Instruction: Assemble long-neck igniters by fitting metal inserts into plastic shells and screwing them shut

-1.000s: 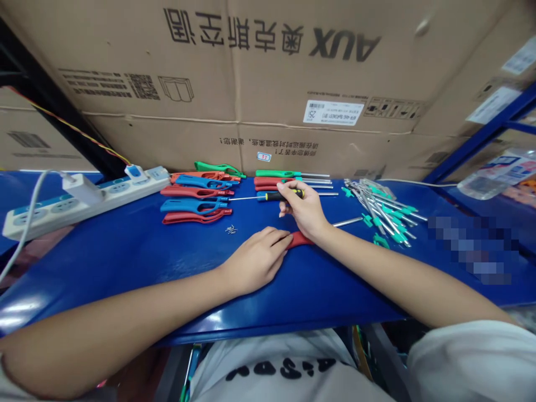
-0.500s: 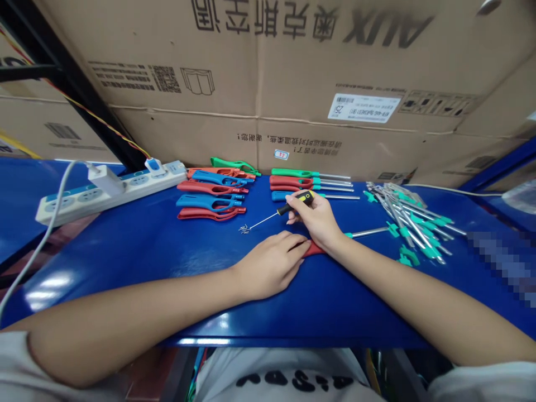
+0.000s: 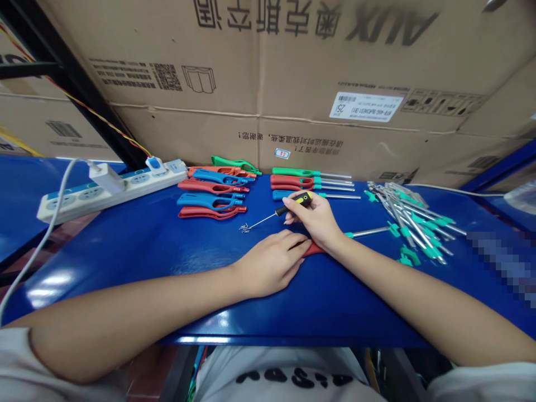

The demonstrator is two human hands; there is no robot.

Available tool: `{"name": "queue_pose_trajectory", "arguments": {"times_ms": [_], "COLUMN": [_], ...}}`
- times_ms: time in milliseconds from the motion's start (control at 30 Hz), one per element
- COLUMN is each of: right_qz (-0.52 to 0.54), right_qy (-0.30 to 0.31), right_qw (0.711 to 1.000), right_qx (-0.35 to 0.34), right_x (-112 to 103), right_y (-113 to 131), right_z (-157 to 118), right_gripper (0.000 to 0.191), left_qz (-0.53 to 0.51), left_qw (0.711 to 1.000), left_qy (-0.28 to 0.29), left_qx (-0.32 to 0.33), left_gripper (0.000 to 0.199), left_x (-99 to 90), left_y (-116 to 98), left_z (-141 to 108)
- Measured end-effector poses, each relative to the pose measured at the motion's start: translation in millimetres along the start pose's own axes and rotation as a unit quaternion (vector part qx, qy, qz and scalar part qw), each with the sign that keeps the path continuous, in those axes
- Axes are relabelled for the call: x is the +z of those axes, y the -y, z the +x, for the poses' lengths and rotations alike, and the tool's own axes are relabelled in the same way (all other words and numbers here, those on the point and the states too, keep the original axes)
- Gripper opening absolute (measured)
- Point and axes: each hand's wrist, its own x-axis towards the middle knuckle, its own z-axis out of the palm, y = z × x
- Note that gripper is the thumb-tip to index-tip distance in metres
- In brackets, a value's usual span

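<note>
Yellow and black, a screwdriver [image 3: 281, 210] is gripped by the right hand [image 3: 315, 216] in the head view, its long axis slanted left and nearward to small metal pieces [image 3: 244, 228], left of both hands and nearer the left hand [image 3: 270, 265]; tip contact cannot be told. A red handle [image 3: 313, 249], silver tube [image 3: 371, 232] aimed right, is grasped at its left end by that hand. The glossy blue tabletop [image 3: 138, 240] is backed by a cardboard box [image 3: 234, 72]; a power strip [image 3: 138, 180] is set far left.

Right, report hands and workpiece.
Left hand holding red handle. Right hand gripping screwdriver, tip at small metal pieces. Handle partly hidden by hands.
</note>
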Motion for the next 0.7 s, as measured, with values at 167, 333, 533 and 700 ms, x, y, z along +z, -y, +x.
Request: {"name": "queue_pose_trajectory", "arguments": {"times_ms": [167,333,533,700], "right_qz": [-0.008,0.014,0.094,0.141], "right_qy": [0.007,-0.012,-0.108,-0.169], "right_qw": [1.0,1.0,0.99,0.975], "right_qx": [-0.002,-0.01,-0.001,0.013], "right_x": [-1.0,-2.9,-13.2,-31.1], "right_y": [-0.2,-1.1,7.9,24.2], "right_z": [-0.5,-0.2,6.8,7.0], "right_gripper": [0.041,0.036,0.031,0.022], "left_qz": [0.0,-0.014,-0.075,-0.191], "left_qw": [1.0,1.0,0.996,0.969], "left_qy": [0.001,-0.004,-0.037,-0.13], "left_qx": [0.0,-0.009,-0.032,-0.089], "left_gripper": [0.035,0.035,0.035,0.028], "left_x": [-1.2,-0.2,2.7,1.4], "left_y": [-0.7,0.2,5.4,8.5], "left_z": [0.6,-0.2,0.1,3.8]}}
